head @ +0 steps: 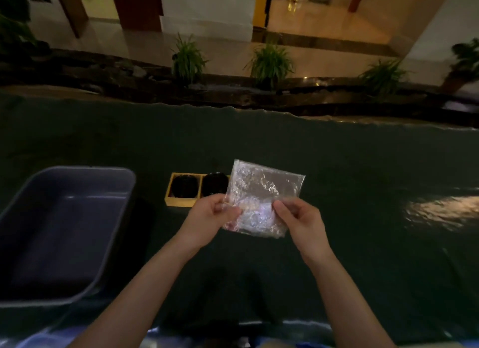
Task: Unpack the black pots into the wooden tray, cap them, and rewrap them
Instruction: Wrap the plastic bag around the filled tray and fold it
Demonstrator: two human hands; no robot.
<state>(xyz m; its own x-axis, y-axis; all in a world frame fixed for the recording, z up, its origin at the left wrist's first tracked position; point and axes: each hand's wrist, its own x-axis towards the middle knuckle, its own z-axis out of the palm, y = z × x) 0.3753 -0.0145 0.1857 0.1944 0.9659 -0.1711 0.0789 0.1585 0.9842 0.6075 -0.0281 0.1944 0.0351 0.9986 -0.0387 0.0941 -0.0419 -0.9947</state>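
Observation:
A clear crinkled plastic wrap bag is held up over the dark table. My left hand pinches its lower left edge and my right hand pinches its lower right edge. Behind the bag stands a wooden tray with compartments. One black pot sits in the left compartment and a second black pot sits in the one beside it. The bag hides the tray's right part.
A grey plastic tub stands at the left on the dark-covered table. Beyond the table's far edge runs a ledge with potted plants. A bright reflection lies on the cloth at the right.

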